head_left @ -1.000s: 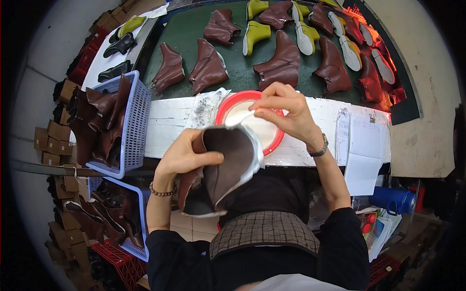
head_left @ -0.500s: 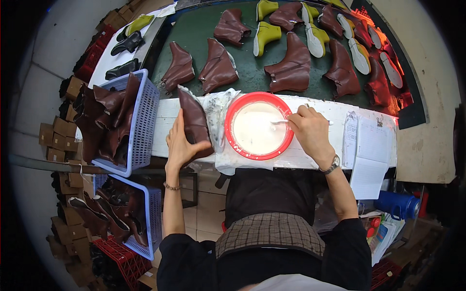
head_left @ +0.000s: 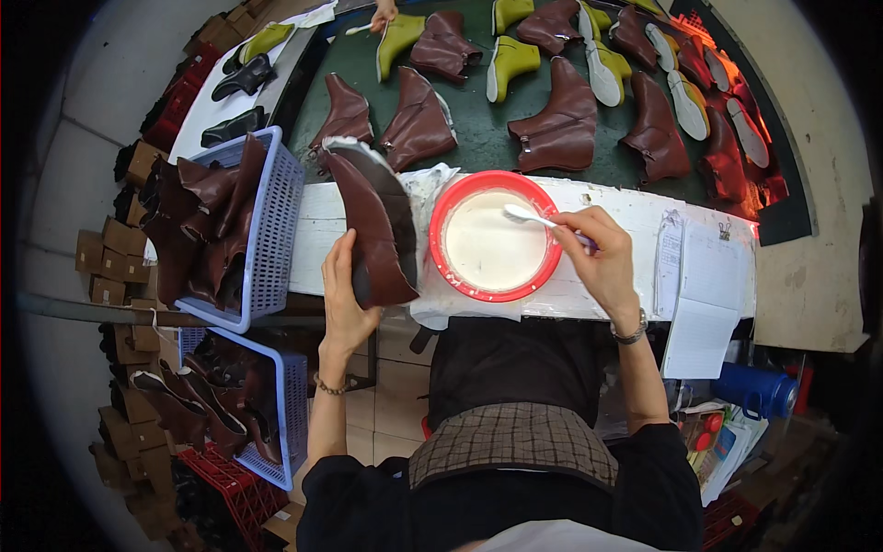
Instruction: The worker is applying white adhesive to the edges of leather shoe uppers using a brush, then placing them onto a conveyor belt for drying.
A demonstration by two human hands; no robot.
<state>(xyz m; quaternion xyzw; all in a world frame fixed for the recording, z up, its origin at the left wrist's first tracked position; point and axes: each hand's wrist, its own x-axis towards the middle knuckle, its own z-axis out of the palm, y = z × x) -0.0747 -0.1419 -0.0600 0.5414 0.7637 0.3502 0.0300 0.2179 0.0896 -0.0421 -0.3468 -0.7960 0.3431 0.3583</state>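
Note:
My left hand (head_left: 348, 299) grips a brown leather boot upper (head_left: 366, 225), holding it tilted above the white bench left of the basin. Its pale lined edge and underside face right. My right hand (head_left: 602, 258) pinches a white toothbrush (head_left: 531, 216), whose head is over the red basin (head_left: 543, 280). Creamy white liquid (head_left: 487, 248) fills much of that basin. Beneath the boot upper and basin lies a stained whitish cloth (head_left: 429, 195), partly covered.
Brown and yellow-green boots stand along a dark green belt (head_left: 478, 120), with an orange glow at its right end. A co-worker's hand (head_left: 384, 13) is at the far side. Blue baskets (head_left: 272, 230) of boot uppers stand left; a clipboard with papers (head_left: 708, 276) lies right.
The boot upper has tipped so its lined side shows more. My right hand has raised the toothbrush out of the liquid. A co-worker's hand and another yellow-green boot have appeared across the belt.

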